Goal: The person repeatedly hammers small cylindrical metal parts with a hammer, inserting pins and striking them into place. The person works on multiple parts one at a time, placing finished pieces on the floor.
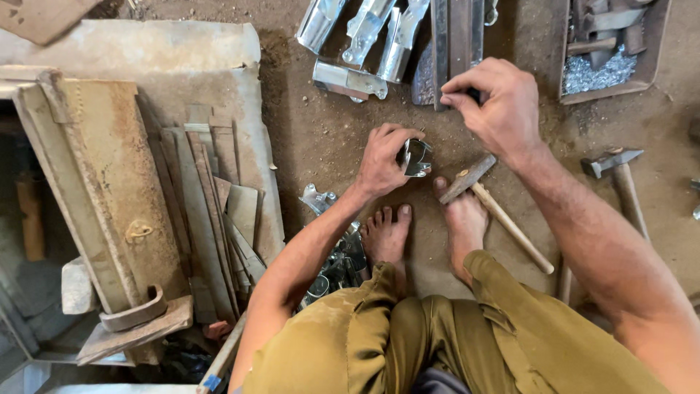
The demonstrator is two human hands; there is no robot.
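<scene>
Bent metal clip point(416, 157) between left hand point(383, 160) fingers point(405, 136).

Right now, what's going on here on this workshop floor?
A person squats barefoot on the dirt floor. The left hand holds a small bent shiny metal clip just above the ground. The right hand reaches to the dark steel bar ahead, fingers pinched on something small. A wooden-handled hammer lies by the right foot, another hammer lies further right, and shiny formed pieces lie ahead.
</scene>
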